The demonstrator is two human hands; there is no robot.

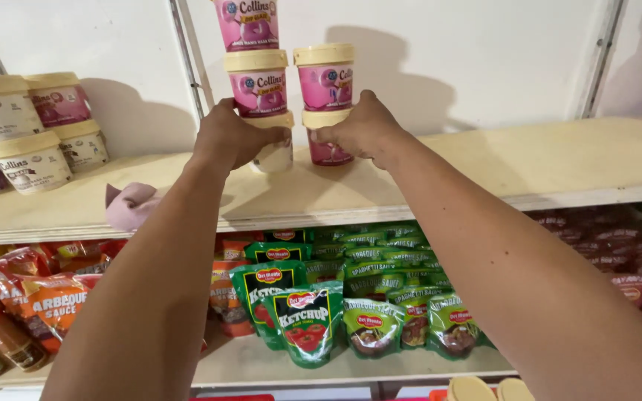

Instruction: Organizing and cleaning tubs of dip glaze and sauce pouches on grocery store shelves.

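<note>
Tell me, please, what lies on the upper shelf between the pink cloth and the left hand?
In the head view, nothing: between the pink cloth and the left hand only bare shelf board shows.

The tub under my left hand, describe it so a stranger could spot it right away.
On the upper wooden shelf, two stacks of pink-labelled tubs stand at the middle. The left hand grips the bottom tub of the left stack. It alone shows a whitish side, not pink.

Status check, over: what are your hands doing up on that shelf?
Left hand gripping white bottom tub. Right hand on pink bottom tub. Both stacks upright. Pink cloth lies left, clear.
</note>
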